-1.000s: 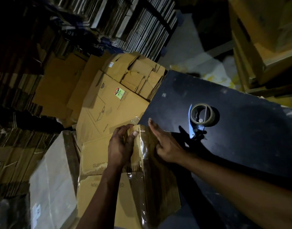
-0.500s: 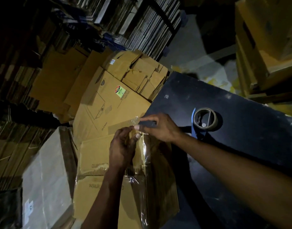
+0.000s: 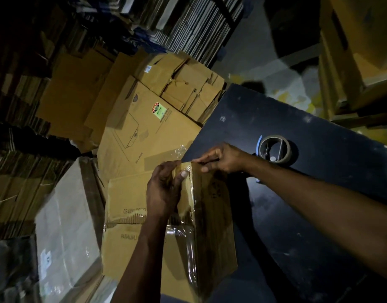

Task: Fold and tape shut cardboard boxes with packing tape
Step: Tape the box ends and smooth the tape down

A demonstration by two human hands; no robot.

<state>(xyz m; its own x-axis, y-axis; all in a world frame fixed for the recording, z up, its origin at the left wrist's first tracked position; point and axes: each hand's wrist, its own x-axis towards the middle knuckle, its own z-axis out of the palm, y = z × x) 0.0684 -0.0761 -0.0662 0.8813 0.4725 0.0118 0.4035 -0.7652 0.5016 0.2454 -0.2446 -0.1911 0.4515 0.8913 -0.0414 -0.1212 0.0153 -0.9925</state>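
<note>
Left hand (image 3: 164, 189) curled over the far top edge of the cardboard box (image 3: 131, 197), thumb pressed flat on the clear packing tape (image 3: 189, 241) running down the box's corner. Right hand (image 3: 223, 158) just beside it at the same far corner, fingers bent and pinching the tape end against the cardboard. Box held against the near left edge of the dark desk (image 3: 319, 193), glossy tape wrinkled along its length. Tape dispenser (image 3: 274, 148) with a blue handle resting on the desk just beyond the right hand. Flattened cartons (image 3: 144, 127) piled past the box, stacked cardboard (image 3: 188, 22) rising behind.
</note>
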